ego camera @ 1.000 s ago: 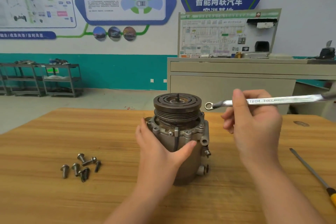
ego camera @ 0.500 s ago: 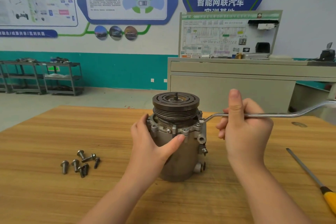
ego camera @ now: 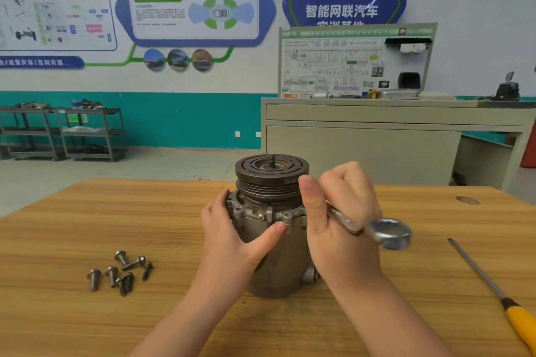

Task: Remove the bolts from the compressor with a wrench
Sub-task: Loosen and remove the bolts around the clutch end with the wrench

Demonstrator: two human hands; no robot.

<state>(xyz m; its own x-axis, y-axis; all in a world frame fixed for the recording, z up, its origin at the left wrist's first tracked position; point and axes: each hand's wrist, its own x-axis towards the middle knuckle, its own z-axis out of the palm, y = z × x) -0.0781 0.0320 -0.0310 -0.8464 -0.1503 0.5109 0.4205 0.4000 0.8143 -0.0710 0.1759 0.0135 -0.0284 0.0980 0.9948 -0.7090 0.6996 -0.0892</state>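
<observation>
While the compressor (ego camera: 269, 240) is standing upright on the wooden bench (ego camera: 87, 226), pulley end up, the left hand (ego camera: 235, 240) is wrapping its fingers and thumb round the housing just under the flange, bracing it. The right hand (ego camera: 339, 226) is curling round the shank of the wrench (ego camera: 388, 233), thumb lying up against the pulley side; the free ring end is pointing out to the right, and the working end is hidden behind the hand, so whether it is seated on a bolt cannot be told. Seven loose bolts (ego camera: 121, 272) are lying in a cluster on the bench, well to the left — removal is probably well along. A yellow-handled screwdriver (ego camera: 499, 295) is resting at the right edge.

Handling judgement: the compressor is looking like a heavy, rigid metal casting — unlikely to deform, but liable to turn on the smooth wood under wrench torque. Best hold is probably the broad cylindrical body, clear of the freely rotating pulley. The wrench is stiff polished steel, possibly slippery; gripping further out along the shank should be giving more leverage.
</observation>
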